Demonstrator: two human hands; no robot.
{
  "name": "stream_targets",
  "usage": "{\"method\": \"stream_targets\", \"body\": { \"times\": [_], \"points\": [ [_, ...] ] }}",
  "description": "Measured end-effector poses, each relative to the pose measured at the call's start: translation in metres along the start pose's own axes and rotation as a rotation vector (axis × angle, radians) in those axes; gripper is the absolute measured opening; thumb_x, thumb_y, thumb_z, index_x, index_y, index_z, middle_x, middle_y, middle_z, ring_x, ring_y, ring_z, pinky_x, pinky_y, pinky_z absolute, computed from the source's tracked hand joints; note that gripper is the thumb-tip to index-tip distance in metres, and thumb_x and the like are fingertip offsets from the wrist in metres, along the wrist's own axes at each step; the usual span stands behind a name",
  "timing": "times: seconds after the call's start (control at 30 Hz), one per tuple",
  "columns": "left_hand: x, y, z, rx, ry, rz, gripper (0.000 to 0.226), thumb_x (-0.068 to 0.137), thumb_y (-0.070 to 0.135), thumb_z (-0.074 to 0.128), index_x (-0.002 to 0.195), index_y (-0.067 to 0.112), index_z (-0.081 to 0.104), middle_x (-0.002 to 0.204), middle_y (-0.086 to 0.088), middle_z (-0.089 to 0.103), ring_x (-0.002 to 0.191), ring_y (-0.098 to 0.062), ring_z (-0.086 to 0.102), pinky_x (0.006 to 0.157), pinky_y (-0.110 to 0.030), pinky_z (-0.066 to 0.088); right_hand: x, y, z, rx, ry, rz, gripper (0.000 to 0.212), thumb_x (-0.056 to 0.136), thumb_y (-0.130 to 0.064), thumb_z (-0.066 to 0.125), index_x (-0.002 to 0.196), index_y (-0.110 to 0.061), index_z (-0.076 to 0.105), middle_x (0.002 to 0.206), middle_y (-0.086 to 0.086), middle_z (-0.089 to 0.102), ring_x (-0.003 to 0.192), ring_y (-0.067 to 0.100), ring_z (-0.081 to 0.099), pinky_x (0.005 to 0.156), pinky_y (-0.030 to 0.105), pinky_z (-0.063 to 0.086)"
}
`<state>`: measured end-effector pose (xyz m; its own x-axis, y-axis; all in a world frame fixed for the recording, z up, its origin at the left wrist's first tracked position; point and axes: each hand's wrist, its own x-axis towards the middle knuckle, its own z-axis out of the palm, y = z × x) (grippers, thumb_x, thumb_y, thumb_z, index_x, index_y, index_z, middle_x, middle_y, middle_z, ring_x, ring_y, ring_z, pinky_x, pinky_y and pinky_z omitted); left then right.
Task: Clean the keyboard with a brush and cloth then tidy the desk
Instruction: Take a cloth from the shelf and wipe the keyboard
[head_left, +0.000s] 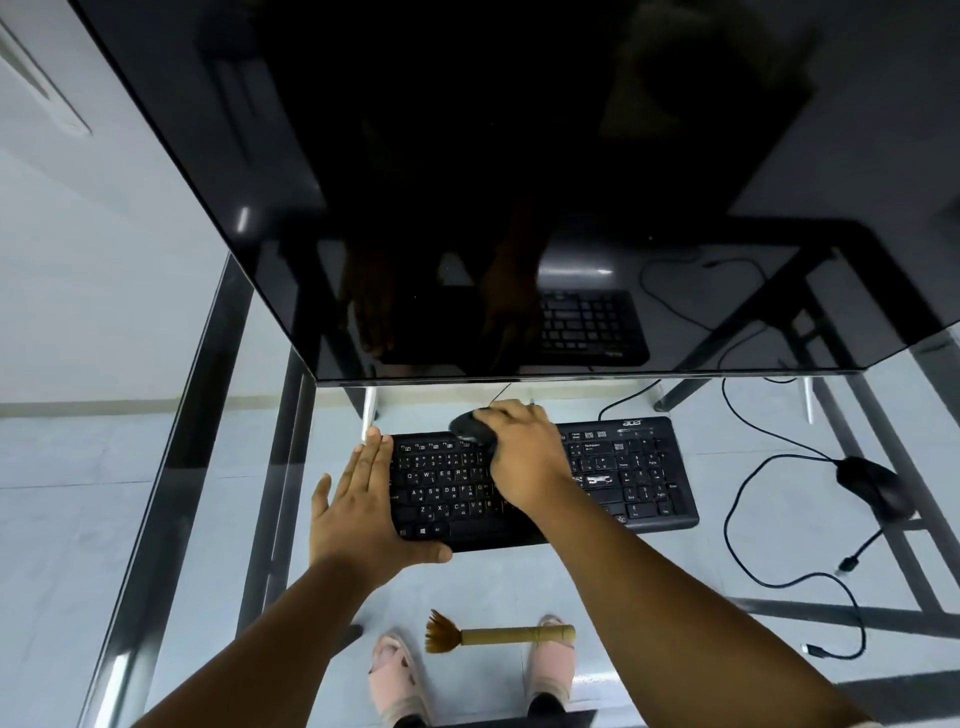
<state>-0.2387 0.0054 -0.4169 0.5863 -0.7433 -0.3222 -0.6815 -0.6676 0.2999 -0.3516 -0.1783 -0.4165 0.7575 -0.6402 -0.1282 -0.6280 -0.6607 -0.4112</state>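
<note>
Glass desk (270, 467), dark monitor (467, 182) filling the top of view. Keyboard (623, 467) sits under the monitor's lower edge. Left hand (358, 499) flat, fingers straight, pressed against the keyboard's left end, thumb along its front edge. Right hand (524, 457) curled around a dark cloth (470, 427), pressing it on the top key rows. Brush (498, 634) lies on the glass near the front edge, bristles left. Mouse (878, 486) to the right, cable (753, 519) looped beside it.

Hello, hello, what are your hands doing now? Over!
Left hand flat, steadying keyboard. Right hand wiping keys with dark cloth. Brush idle, near edge.
</note>
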Motion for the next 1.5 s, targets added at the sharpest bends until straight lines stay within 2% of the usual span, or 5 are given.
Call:
{"method": "stream_targets", "body": {
  "times": [0.27,0.5,0.8,1.33,1.5],
  "points": [
    [0.002,0.018,0.0,0.027,0.032,0.097,0.135,0.051,0.096,0.041,0.154,0.023,-0.008,0.161,0.008,-0.018,0.147,-0.01,-0.015,0.121,-0.044,-0.005,-0.051,0.106,-0.026,0.063,0.472,0.324,0.059,0.081,0.007,0.053,0.133,-0.019,0.058,0.136,0.007,0.054,0.109,0.033,0.05,0.1,0.043,0.045],
    [0.021,0.071,0.012,0.12,-0.061,0.212,0.14,0.052,0.087,0.058,0.152,0.023,-0.018,0.156,0.011,-0.028,0.146,-0.009,-0.019,0.119,-0.042,-0.011,-0.044,0.12,-0.028,-0.021,0.313,0.187,0.036,0.089,-0.028,0.062,0.125,-0.023,0.066,0.135,0.001,0.057,0.117,0.029,0.048,0.102,0.038,0.043],
    [0.028,0.087,0.01,0.238,-0.134,0.121,0.144,0.051,0.079,0.069,0.153,0.022,-0.014,0.162,0.006,-0.015,0.149,-0.013,-0.011,0.12,-0.044,-0.006,-0.06,0.16,-0.036,0.007,0.469,0.31,0.034,0.081,-0.002,0.065,0.112,-0.014,0.072,0.121,0.005,0.063,0.097,0.035,0.054,0.086,0.045,0.053],
    [0.027,0.099,0.004,0.277,-0.152,0.075,0.145,0.049,0.074,0.075,0.153,0.021,-0.013,0.162,0.003,-0.011,0.15,-0.016,-0.008,0.121,-0.042,-0.004,-0.055,0.148,-0.046,-0.032,0.249,0.156,0.031,0.086,-0.01,0.058,0.111,-0.025,0.069,0.116,-0.005,0.055,0.103,0.023,0.046,0.086,0.038,0.049],
    [0.026,0.1,0.004,0.259,-0.145,0.07,0.146,0.047,0.073,0.075,0.153,0.022,-0.011,0.162,0.004,-0.01,0.15,-0.015,-0.007,0.121,-0.042,-0.003,-0.053,0.138,-0.045,0.006,0.308,0.35,0.031,0.086,-0.011,0.055,0.112,-0.024,0.067,0.118,-0.002,0.053,0.104,0.025,0.045,0.082,0.044,0.049]
  ]
}}
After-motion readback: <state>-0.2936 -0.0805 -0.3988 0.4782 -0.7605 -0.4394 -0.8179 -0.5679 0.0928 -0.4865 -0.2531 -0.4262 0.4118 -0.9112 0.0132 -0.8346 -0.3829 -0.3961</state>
